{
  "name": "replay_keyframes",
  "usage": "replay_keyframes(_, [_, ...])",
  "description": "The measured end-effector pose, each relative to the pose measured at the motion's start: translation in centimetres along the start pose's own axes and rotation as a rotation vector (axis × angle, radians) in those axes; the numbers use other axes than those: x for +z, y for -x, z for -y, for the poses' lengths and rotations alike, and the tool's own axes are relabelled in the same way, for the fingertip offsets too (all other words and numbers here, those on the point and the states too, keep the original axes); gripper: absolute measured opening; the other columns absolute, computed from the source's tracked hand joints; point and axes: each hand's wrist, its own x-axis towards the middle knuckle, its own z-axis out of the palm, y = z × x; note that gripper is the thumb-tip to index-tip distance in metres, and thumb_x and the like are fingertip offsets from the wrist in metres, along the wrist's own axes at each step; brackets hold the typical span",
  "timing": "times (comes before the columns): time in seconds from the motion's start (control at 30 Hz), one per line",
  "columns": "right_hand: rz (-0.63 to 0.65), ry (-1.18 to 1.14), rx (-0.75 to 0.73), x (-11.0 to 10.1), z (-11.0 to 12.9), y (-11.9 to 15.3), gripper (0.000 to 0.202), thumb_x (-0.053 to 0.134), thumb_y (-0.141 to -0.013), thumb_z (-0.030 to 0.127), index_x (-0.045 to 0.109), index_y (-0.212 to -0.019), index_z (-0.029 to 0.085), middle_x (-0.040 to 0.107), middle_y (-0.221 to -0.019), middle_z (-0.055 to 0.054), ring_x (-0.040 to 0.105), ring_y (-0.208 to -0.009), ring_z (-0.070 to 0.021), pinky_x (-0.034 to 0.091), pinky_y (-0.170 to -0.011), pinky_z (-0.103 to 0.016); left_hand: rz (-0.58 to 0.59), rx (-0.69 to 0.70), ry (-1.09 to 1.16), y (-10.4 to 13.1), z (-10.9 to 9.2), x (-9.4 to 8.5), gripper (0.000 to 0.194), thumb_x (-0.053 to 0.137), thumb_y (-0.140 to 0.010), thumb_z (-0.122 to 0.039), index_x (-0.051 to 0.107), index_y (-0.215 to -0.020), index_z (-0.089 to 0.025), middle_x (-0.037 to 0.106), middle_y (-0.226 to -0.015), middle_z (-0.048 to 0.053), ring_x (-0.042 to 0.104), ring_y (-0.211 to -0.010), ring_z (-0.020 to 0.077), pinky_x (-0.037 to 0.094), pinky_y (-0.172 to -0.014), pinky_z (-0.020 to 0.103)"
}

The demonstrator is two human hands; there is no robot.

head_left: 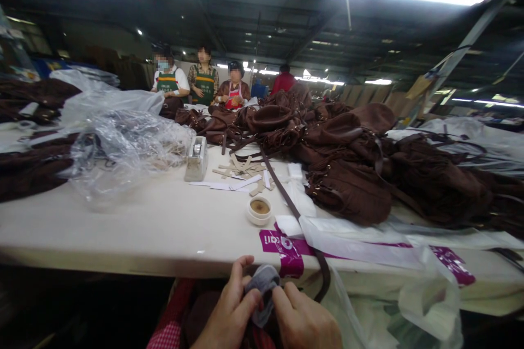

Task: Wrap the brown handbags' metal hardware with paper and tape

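Observation:
Just off the table's front edge, my left hand pinches a bunched grey cloth between thumb and fingers, with its index finger raised. From the other side my right hand grips the same cloth, fingers curled in. Dark brown material lies under the hands, low in the view; what it belongs to is mostly hidden. A dark brown strap hangs over the table edge beside my right hand.
On the white table stand a tape dispenser and a small round tub, near scattered card strips. Brown fringed bags pile up at right; clear plastic lies left. Several people stand across the table.

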Motion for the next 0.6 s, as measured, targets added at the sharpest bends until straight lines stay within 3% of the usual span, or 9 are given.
replay_keyframes(0.1, [-0.026, -0.019, -0.001, 0.7, 0.3, -0.2, 0.033, 0.032, -0.098, 0.014, 0.051, -0.073, 0.024, 0.057, -0.057, 0.001, 0.054, -0.045, -0.0160, 0.029, -0.047, -0.032, -0.026, 0.016, 0.006, 0.0, 1.0, -0.1, 0.070, 0.067, -0.081, -0.050, 0.038, -0.138, -0.021, 0.066, -0.111, 0.009, 0.058, -0.104, 0.0263, 0.039, -0.091, 0.033])
replay_keyframes(0.2, [-0.099, -0.077, -0.046, 1.2, 0.2, 0.3, 0.028, 0.035, -0.098, 0.017, 0.059, -0.085, 0.020, 0.066, -0.064, -0.001, 0.059, -0.049, -0.0151, 0.033, -0.049, -0.031, -0.030, 0.013, 0.124, 0.0, 1.4, -0.3, 0.071, 0.071, -0.079, -0.050, 0.041, -0.137, -0.022, 0.066, -0.114, 0.009, 0.058, -0.107, 0.0275, 0.040, -0.092, 0.034])
replay_keyframes(0.37, [-0.214, -0.190, -0.072, 1.8, 0.0, 1.2, 0.024, 0.040, -0.096, 0.015, 0.065, -0.097, 0.015, 0.077, -0.081, -0.007, 0.068, -0.060, -0.0161, 0.043, -0.055, -0.030, 0.046, -0.033, 0.324, 0.0, 1.4, 0.0, 0.070, 0.078, -0.072, -0.055, 0.043, -0.123, -0.021, 0.067, -0.096, 0.006, 0.062, -0.089, 0.0225, 0.045, -0.081, 0.032])
replay_keyframes(0.5, [-0.255, -0.248, -0.055, 2.9, 0.4, 2.4, 0.021, 0.048, -0.093, 0.016, 0.069, -0.097, 0.014, 0.078, -0.083, -0.009, 0.071, -0.062, -0.0188, 0.049, -0.053, -0.030, 0.009, -0.057, 0.433, -0.3, 2.8, 0.0, 0.083, 0.084, -0.063, -0.055, 0.036, -0.123, -0.023, 0.067, -0.094, 0.006, 0.064, -0.085, 0.0223, 0.046, -0.073, 0.030])
replay_keyframes(0.6, [-0.262, -0.305, -0.063, 3.6, 0.5, 3.4, 0.026, 0.047, -0.092, 0.014, 0.072, -0.100, 0.015, 0.078, -0.087, -0.010, 0.074, -0.070, -0.0209, 0.056, -0.059, -0.029, 0.007, -0.067, 0.457, -0.4, 3.7, -0.1, 0.079, 0.085, -0.064, -0.051, 0.038, -0.121, -0.023, 0.067, -0.092, 0.005, 0.064, -0.080, 0.0202, 0.046, -0.069, 0.028])
